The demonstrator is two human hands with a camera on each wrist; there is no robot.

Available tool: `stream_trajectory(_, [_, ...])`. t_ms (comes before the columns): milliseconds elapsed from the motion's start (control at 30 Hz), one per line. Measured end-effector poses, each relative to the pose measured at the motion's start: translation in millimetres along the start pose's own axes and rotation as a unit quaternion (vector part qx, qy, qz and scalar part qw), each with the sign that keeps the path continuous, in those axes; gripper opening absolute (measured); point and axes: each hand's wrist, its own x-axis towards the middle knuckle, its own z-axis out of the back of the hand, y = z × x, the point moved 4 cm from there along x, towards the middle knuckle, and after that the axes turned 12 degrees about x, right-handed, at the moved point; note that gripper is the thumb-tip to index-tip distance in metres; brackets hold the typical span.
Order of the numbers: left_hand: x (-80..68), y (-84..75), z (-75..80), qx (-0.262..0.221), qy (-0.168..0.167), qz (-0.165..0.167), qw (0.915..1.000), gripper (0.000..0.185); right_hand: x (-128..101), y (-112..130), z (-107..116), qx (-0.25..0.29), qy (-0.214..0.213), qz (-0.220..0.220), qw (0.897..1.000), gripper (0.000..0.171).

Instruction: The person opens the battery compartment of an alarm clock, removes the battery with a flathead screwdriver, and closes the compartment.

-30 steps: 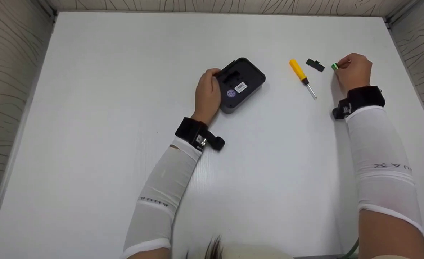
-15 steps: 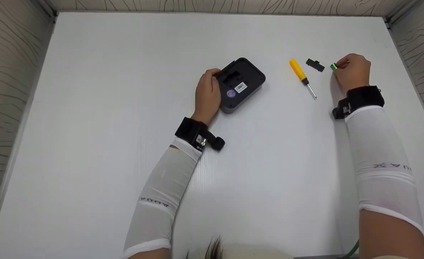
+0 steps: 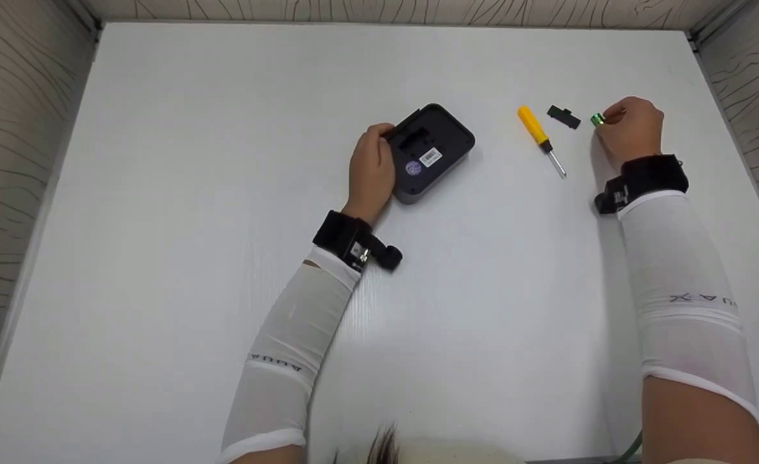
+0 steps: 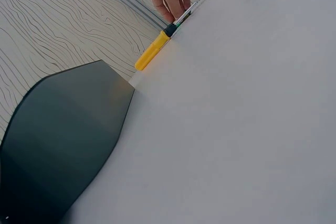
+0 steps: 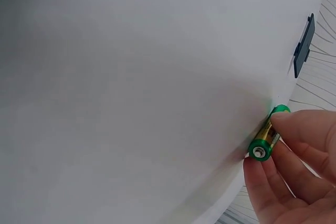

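A dark grey device point(image 3: 430, 152) lies back side up near the table's middle, its battery slot uncovered and a white barcode label on it. My left hand point(image 3: 371, 169) grips its left edge; the device point(image 4: 58, 140) fills the lower left of the left wrist view. At the right, my right hand point(image 3: 631, 127) pinches a green and gold battery point(image 3: 597, 119) just above the table. In the right wrist view the fingers point(image 5: 299, 156) wrap the battery point(image 5: 266, 140). A small black cover point(image 3: 564, 116) lies just left of it.
A yellow-handled screwdriver point(image 3: 540, 138) lies between the device and the black cover point(image 5: 303, 45), tip toward me. The white table point(image 3: 225, 258) is ringed by wood-grain walls point(image 3: 19, 129) on the left, back and right.
My right hand with the battery has shifted very slightly left. The left hand and the device have stayed put.
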Motion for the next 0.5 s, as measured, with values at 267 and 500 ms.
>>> stream_trajectory(267, [-1.0,-1.3,0.3,0.000,0.000,-0.005,1.0000,0.035,-5.1,3.4,1.1,0.003,0.011,-0.015,1.000,0.033])
stream_trajectory(500, [-1.0,-2.4,1.5,0.001,0.002,-0.001,1.0000,0.035,-6.9,6.1,1.1,0.004,0.017,-0.019,1.000,0.035])
